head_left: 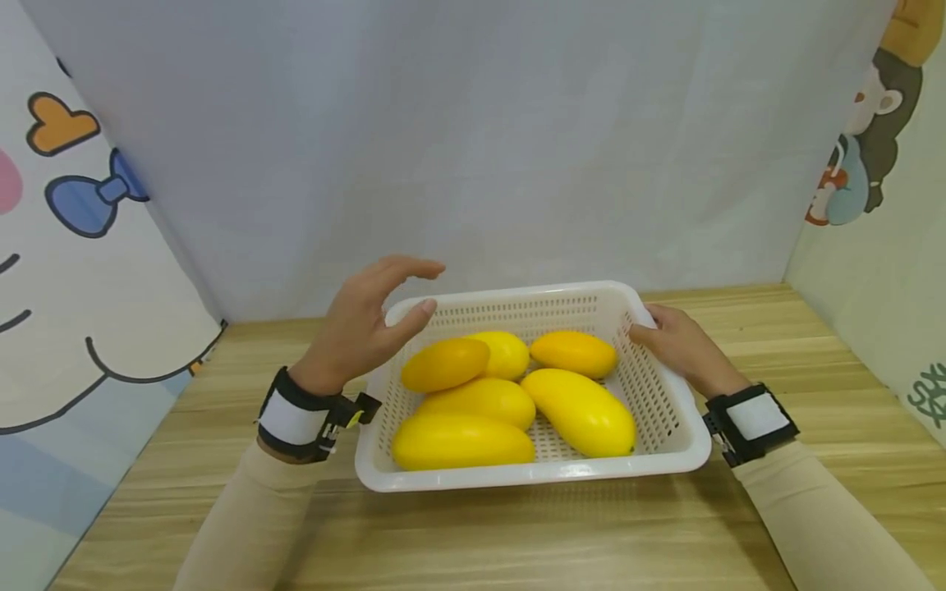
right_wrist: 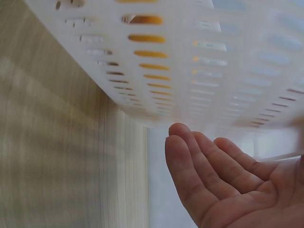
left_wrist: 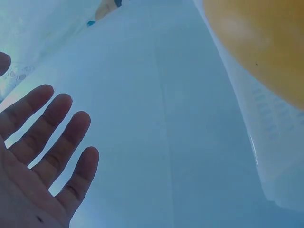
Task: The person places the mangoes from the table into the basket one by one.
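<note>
A white perforated plastic basket (head_left: 569,469) holds several yellow mangoes (head_left: 580,410), the more orange one (head_left: 446,365) lying on top of others at the left. My right hand (head_left: 683,345) grips the basket's right rim, thumb over the inner side and fingers along the outer wall. In the right wrist view those fingers (right_wrist: 204,166) lie slightly bent by the slotted wall. Over the basket's back left corner is my left hand (head_left: 369,320), thumb and fingers spread apart with nothing between them. The left wrist view shows its fingers (left_wrist: 64,147) extended, away from the basket's wall (left_wrist: 266,142).
The basket is over a wood-grain table (head_left: 517,542). A plain pale backdrop (head_left: 517,148) rises behind it. Panels with cartoon prints stand at the left (head_left: 89,271) and right (head_left: 872,271).
</note>
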`<state>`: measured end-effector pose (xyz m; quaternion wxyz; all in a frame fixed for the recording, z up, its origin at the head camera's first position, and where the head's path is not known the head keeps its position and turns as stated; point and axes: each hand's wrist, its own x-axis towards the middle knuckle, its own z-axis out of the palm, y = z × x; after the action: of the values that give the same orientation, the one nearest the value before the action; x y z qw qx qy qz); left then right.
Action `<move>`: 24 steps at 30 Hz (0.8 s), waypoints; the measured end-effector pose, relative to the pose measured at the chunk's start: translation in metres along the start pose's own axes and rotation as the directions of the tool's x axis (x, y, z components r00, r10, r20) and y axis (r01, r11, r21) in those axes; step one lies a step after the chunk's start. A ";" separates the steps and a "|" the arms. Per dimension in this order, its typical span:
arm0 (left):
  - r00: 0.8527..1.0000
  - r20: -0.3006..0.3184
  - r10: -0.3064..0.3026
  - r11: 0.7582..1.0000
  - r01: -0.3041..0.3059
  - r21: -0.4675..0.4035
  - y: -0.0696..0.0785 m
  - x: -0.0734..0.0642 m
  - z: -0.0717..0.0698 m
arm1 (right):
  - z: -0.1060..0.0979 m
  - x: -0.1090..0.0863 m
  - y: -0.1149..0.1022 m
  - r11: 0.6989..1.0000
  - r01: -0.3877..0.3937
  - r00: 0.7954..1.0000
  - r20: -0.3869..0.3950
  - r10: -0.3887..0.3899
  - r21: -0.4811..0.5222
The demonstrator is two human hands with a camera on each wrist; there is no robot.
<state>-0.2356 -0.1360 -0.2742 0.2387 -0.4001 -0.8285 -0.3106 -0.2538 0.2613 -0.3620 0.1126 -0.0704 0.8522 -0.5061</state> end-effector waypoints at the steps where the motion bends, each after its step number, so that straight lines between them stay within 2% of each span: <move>1: 1.000 -0.014 -0.003 1.000 0.003 0.004 -0.001 -0.002 -0.002 | 0.000 0.000 0.000 1.000 -0.002 1.000 0.001 0.002 0.001; 14: 0.987 -0.151 -0.050 0.999 0.047 -0.021 -0.009 -0.017 -0.015 | 0.000 0.001 0.000 1.000 0.008 1.000 0.018 -0.008 0.015; 24: 0.975 -0.202 -0.096 0.995 0.097 -0.005 -0.011 -0.027 -0.016 | 0.001 0.001 -0.001 1.000 -0.001 1.000 0.019 0.001 0.006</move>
<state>-0.2269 -0.1664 -0.2847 0.3073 -0.3253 -0.8192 -0.3587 -0.2542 0.2602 -0.3617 0.1209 -0.0744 0.8497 -0.5078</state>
